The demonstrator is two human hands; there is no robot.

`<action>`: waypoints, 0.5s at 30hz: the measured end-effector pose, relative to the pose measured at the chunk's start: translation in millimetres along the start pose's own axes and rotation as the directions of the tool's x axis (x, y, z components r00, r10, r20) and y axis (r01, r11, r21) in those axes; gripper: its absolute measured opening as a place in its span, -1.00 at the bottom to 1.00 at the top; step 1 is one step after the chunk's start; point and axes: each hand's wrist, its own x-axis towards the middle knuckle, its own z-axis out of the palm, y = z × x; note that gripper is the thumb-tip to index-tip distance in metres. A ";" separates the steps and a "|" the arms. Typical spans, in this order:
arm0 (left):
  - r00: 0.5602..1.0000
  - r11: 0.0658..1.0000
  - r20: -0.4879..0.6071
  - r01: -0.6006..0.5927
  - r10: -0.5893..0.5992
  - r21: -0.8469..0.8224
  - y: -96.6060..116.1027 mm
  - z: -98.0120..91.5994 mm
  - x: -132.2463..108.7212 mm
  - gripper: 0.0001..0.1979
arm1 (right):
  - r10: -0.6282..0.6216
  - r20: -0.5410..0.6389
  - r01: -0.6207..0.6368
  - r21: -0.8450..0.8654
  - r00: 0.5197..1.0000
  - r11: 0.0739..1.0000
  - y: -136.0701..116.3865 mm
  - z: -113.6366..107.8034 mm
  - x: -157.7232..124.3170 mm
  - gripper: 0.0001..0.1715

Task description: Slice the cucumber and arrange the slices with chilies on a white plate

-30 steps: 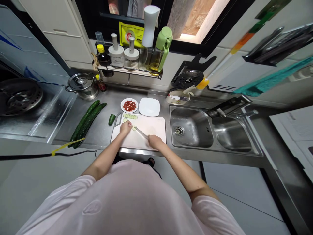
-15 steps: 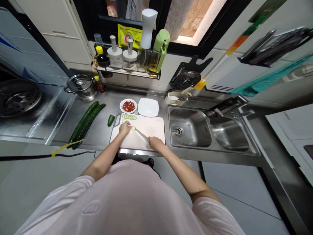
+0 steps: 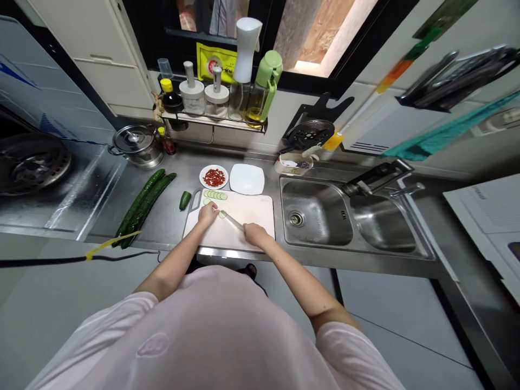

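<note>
My right hand [image 3: 255, 236] is closed round the handle of a knife [image 3: 233, 221], its blade slanting up and left across the white cutting board [image 3: 247, 216]. The blade's tip lies against a pale cucumber slice [image 3: 222, 215]. Just left of that slice is my left hand [image 3: 207, 214], fingers bent and pressed together; anything between them is too small to make out. Past its fingertips lies another slice [image 3: 207, 201], and an overlapping row of cucumber slices [image 3: 215, 195] runs along the board's far left edge. A cut cucumber end [image 3: 184, 200] lies left of the board.
Two whole cucumbers [image 3: 147, 208] lie at the left, before a lidded steel pot [image 3: 136, 143]. Behind the board stand a plate of chopped red pieces [image 3: 214, 177] and a white square plate [image 3: 247, 179]. The double sink [image 3: 317, 214] is at the right, the bottle shelf [image 3: 211, 120] above.
My right hand has moved slightly left with the knife, the blade tip staying at the slice. My left hand has hardly moved. The whole view has shifted a little.
</note>
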 end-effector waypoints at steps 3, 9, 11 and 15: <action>1.000 1.000 -0.009 -0.002 0.002 -0.008 -0.1 0.4 -0.1 -0.83 | -0.006 -0.004 0.006 -0.003 1.000 1.000 0.2 0.1 1.1 -0.65; 1.000 1.000 -0.005 0.001 -0.001 -0.004 0.5 -0.3 -0.9 -0.83 | -0.003 -0.003 0.003 -0.004 1.000 1.000 -0.2 -0.8 -0.2 -0.66; 1.000 1.000 -0.007 -0.001 0.001 -0.001 0.5 -0.5 -0.9 -0.83 | -0.005 -0.003 0.005 0.002 1.000 1.000 -0.2 -1.6 -1.3 -0.66; 1.000 1.000 -0.004 -0.002 0.002 -0.002 0.1 -0.3 -0.2 -0.83 | 0.005 -0.003 -0.005 0.008 1.000 1.000 -0.6 -2.0 -2.1 -0.67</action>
